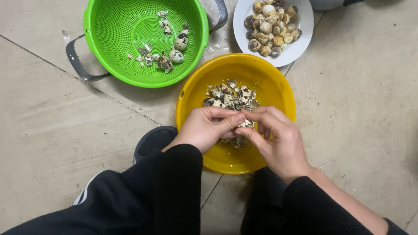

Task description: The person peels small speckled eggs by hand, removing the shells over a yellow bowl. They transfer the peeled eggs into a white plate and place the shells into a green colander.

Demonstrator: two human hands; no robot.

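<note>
Fingertips (240,119) pinched on speckled egg (246,124).

Soft, even light is falling from above and spreading over the pale floor (366,118), so nothing is glaring hard; only a mild sheen is showing on the yellow bowl (275,82) rim just beyond the grip and on the green colander (105,39) up and to the left of it. Faint, blurry shadows are gathering under the bowls and beneath the left hand (207,126) and right hand (275,138), while the black sleeves below the grip are sinking into flat, detailless dark. Focus is holding fairly crisp at the grip, with slight softness and stretching creeping in toward the frame's corners.
</note>
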